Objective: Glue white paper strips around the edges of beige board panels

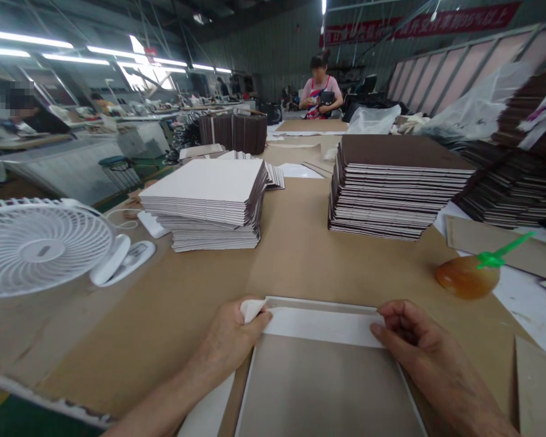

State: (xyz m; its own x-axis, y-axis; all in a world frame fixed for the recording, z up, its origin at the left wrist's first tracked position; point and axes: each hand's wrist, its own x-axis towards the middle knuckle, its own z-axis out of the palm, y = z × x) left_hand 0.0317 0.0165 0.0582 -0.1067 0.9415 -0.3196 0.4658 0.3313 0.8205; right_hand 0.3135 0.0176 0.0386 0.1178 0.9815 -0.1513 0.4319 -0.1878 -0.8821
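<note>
A grey-beige flat panel with a pale border lies in front of me on the brown-paper table. Across its far end runs a white strip. My left hand is closed on the strip's left end, and a crumpled white bit pokes out between thumb and fingers. At the opposite end, my right hand pinches the strip at the panel's right edge, thumb on top and fingers curled. Below my left forearm, another white piece lies partly hidden.
A stack of white-topped panels stands ahead left, a brown-topped stack ahead right. An orange-brown rounded object with a green tie sits at right. A white fan stands at left. A person works across the table.
</note>
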